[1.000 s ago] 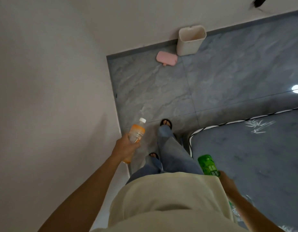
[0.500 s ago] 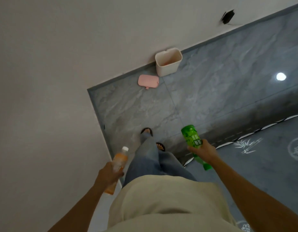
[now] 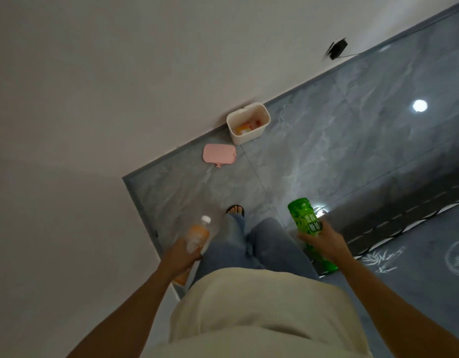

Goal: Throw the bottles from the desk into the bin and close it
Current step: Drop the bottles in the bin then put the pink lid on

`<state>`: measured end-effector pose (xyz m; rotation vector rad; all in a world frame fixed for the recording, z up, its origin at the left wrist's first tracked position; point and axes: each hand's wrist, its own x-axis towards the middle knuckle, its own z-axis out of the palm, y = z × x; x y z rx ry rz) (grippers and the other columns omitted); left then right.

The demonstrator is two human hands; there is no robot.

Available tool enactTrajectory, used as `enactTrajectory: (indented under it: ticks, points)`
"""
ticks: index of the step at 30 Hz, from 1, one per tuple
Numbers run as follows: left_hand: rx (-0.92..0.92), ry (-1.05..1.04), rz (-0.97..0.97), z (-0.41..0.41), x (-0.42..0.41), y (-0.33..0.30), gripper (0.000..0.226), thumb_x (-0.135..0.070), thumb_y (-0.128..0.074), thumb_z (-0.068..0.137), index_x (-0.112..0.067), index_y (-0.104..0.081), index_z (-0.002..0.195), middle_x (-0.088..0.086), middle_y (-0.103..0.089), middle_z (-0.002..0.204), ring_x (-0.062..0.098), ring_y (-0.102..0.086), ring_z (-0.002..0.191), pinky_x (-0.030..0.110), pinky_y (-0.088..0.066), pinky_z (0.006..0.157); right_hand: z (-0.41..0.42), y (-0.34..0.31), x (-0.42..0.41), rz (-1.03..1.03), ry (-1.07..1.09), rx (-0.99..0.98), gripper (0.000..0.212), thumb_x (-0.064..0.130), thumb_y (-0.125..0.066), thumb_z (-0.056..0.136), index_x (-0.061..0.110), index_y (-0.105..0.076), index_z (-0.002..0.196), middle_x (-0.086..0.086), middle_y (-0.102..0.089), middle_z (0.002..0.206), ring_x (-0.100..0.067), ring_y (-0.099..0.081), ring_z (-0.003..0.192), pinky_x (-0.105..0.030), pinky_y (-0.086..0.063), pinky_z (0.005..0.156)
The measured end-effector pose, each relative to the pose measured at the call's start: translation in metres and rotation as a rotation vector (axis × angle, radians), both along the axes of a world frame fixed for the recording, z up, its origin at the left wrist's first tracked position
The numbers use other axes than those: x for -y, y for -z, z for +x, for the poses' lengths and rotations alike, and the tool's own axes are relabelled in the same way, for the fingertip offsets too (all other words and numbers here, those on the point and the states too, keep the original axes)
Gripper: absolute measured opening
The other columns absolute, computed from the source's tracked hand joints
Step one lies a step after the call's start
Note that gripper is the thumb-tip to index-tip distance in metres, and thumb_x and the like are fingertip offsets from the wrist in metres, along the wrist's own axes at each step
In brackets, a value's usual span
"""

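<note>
My left hand [image 3: 181, 257] grips an orange bottle [image 3: 197, 235] with a white cap, held at hip height. A green bottle [image 3: 305, 220] is held in my right hand [image 3: 324, 241], tilted with its top pointing forward. Ahead on the floor stands a white bin [image 3: 259, 130] against the wall, open, with orange and red packaging inside. Its pink lid [image 3: 219, 153] lies flat on the tiles just left of it.
A white wall runs along the left and back. Grey marble floor tiles [image 3: 326, 156] stretch ahead. A dark patterned mat or bed edge [image 3: 416, 257] fills the lower right. A black plug [image 3: 338, 47] sits on the back wall. My legs and one sandalled foot [image 3: 235, 211] show below.
I have walked closer to the bin, which now looks larger and shows its contents. My right hand came up and forward with the green bottle; the left hand dropped lower.
</note>
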<state>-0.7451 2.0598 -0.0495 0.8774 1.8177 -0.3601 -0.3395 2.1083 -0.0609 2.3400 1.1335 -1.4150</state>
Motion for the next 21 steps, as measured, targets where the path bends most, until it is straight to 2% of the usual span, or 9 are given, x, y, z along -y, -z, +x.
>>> enactTrajectory:
  ticks: [2,4,7,11,16,19,21]
  points:
    - [0.03,-0.004,0.067,0.014,-0.052,-0.002,0.061,-0.037,-0.078,0.078,-0.011,-0.056,0.129,0.008,-0.066,0.117,0.032,-0.066,0.108,0.039,-0.054,0.089,0.017,0.002,-0.003,-0.053,0.049,0.033,0.076,0.057,-0.082,0.07,0.016,-0.055,0.129,-0.018,-0.07,0.113,-0.037,-0.068,0.1,-0.041,-0.053,0.086]
    - [0.043,-0.019,0.115,0.03,-0.101,-0.003,0.063,-0.04,-0.079,0.076,-0.013,-0.054,0.127,0.004,-0.064,0.11,0.028,-0.065,0.102,0.037,-0.051,0.084,0.035,0.003,-0.006,-0.1,0.097,0.057,0.074,0.053,-0.084,0.07,0.013,-0.06,0.127,-0.019,-0.071,0.112,-0.036,-0.069,0.102,-0.039,-0.053,0.085]
    - [0.082,-0.039,0.152,0.057,-0.166,0.004,0.067,-0.043,-0.079,0.074,-0.015,-0.052,0.129,0.009,-0.064,0.12,0.029,-0.064,0.105,0.04,-0.052,0.089,0.062,0.004,-0.019,-0.149,0.117,0.058,0.065,0.05,-0.084,0.073,0.011,-0.065,0.122,-0.018,-0.074,0.104,-0.034,-0.07,0.097,-0.035,-0.051,0.077]
    - [0.065,-0.079,0.177,0.088,-0.231,0.016,0.074,-0.047,-0.077,0.072,-0.016,-0.05,0.134,0.011,-0.064,0.124,0.031,-0.063,0.109,0.039,-0.051,0.087,0.097,0.007,-0.065,-0.221,0.077,0.055,0.061,0.047,-0.075,0.083,0.01,-0.059,0.129,-0.022,-0.071,0.115,-0.038,-0.067,0.104,-0.036,-0.048,0.08]
    - [-0.012,-0.137,0.173,0.116,-0.265,0.032,0.082,-0.051,-0.078,0.076,-0.013,-0.044,0.141,0.014,-0.059,0.134,0.034,-0.06,0.119,0.04,-0.047,0.096,0.129,0.015,-0.176,-0.253,-0.114,0.042,0.058,0.049,-0.069,0.087,0.013,-0.058,0.131,-0.022,-0.068,0.124,-0.039,-0.066,0.111,-0.036,-0.048,0.084]
    - [-0.018,-0.22,0.124,0.122,-0.26,0.042,0.08,-0.052,-0.077,0.078,-0.015,-0.043,0.14,0.012,-0.062,0.129,0.031,-0.064,0.111,0.04,-0.051,0.093,0.13,0.021,-0.245,-0.226,-0.237,0.029,0.056,0.047,-0.079,0.079,0.018,-0.056,0.122,-0.015,-0.071,0.116,-0.029,-0.066,0.091,-0.033,-0.048,0.08]
    - [-0.006,-0.283,0.094,0.125,-0.253,0.049,0.078,-0.052,-0.077,0.078,-0.015,-0.044,0.138,0.011,-0.063,0.122,0.029,-0.066,0.104,0.042,-0.053,0.092,0.12,0.026,-0.287,-0.203,-0.309,0.014,0.067,0.049,-0.081,0.076,0.015,-0.051,0.126,-0.011,-0.071,0.11,-0.024,-0.066,0.088,-0.036,-0.053,0.082]
